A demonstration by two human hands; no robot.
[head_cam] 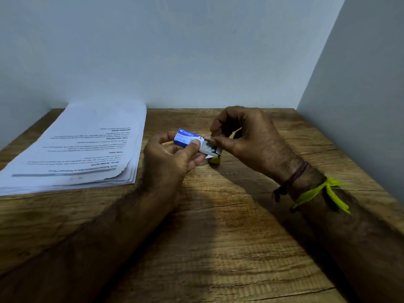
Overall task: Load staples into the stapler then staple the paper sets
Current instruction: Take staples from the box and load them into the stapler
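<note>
A small blue and white staple box [187,137] is held above the wooden table [218,237] near its middle. My left hand [172,158] grips the box body, thumb pressed on top. My right hand [242,132] pinches the grey inner tray or end flap [208,147] sticking out of the box's right end. Whether staples are between the fingers I cannot tell. Just below the box, a small yellow object [214,160], possibly the stapler, rests on the table, mostly hidden. A stack of printed paper sets [83,147] lies at the left of the table.
Pale walls close the table at the back [175,51] and on the right [360,95]. My right wrist carries a brown thread band and a yellow-green band [323,191]. Bare wood stretches toward the front edge.
</note>
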